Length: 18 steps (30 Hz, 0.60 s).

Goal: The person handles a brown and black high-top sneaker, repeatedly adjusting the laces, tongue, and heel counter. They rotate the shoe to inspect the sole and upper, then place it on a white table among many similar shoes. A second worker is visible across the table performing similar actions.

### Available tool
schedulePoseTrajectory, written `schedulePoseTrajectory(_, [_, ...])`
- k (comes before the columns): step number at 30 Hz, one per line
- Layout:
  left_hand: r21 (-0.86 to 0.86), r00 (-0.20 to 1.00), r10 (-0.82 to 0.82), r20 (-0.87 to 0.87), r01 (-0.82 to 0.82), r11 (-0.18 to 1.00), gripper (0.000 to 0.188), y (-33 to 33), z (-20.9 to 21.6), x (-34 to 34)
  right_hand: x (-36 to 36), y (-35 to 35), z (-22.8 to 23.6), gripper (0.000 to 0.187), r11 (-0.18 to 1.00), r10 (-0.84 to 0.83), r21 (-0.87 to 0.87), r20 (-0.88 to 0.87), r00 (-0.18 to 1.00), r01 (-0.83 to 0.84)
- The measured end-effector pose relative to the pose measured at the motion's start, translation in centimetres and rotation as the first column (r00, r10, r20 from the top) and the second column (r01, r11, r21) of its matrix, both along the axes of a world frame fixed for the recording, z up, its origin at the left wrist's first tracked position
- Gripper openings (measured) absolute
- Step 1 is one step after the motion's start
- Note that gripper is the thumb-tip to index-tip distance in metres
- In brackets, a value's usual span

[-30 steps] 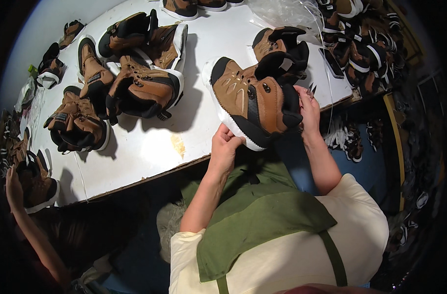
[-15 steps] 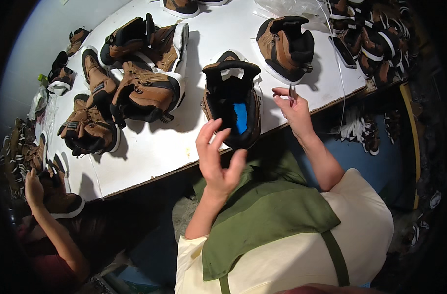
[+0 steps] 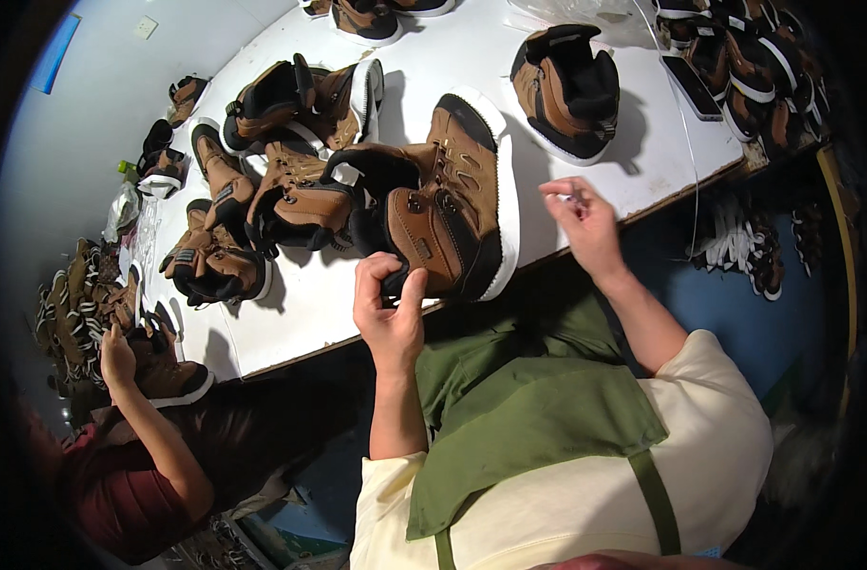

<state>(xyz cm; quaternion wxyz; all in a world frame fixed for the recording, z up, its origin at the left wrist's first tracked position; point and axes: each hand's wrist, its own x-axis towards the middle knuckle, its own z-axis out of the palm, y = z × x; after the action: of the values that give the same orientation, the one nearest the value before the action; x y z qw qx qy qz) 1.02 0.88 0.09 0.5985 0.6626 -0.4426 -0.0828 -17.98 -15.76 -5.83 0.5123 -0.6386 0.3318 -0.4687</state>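
A brown and black high-top boot [image 3: 445, 214] with a white sole lies tilted at the table's front edge. Its toe points away from me and its sole faces right. My left hand [image 3: 388, 302] is closed on the boot's padded collar at the heel, thumb on one side and fingers on the other. Right of the sole, apart from the boot, my right hand [image 3: 590, 228] is raised in a pinch. A small tool sits in its fingers, mostly hidden; the earlier view shows a thin pointed end.
Several similar boots [image 3: 305, 195] crowd the white table [image 3: 291, 332] at left. Another boot [image 3: 568, 95] stands at the far right, near a phone [image 3: 692, 87] and a heap of shoes [image 3: 752, 62]. At lower left, a co-worker's hand [image 3: 118, 361] holds a boot [image 3: 172, 370].
My left hand has gone from open above the boot to gripping its collar. The boot has turned from upright onto its side, opening to the left. My right hand stays beside it, fingers more curled.
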Motion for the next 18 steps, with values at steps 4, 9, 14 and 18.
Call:
schedulePoseTrajectory(4, [-0.040,1.000,0.013,0.014,-0.013,0.999,0.020,-0.4,-1.0,0.4,-2.1,-3.8,5.7,0.023,0.796,-0.329,-0.530,0.024,0.944,0.291])
schedulePoseTrajectory(9, [-0.046,0.998,0.060,0.009,-0.060,0.997,0.020,-1.9,-1.4,0.4,-2.6,-8.8,6.9,0.033,0.740,-0.317,-0.672,-0.300,0.900,0.037])
schedulePoseTrajectory(14, [-0.112,0.830,0.100,0.548,-0.046,0.993,0.024,-7.9,-1.0,-1.2,-4.1,-11.1,6.3,0.031,0.765,-0.273,-0.640,-0.428,0.862,-0.075])
schedulePoseTrajectory(18, [-0.054,0.767,0.017,0.642,0.023,0.998,0.029,-13.9,-1.6,-4.2,-7.5,-11.8,6.6,0.028,0.699,-0.354,-0.705,-0.483,0.801,-0.117])
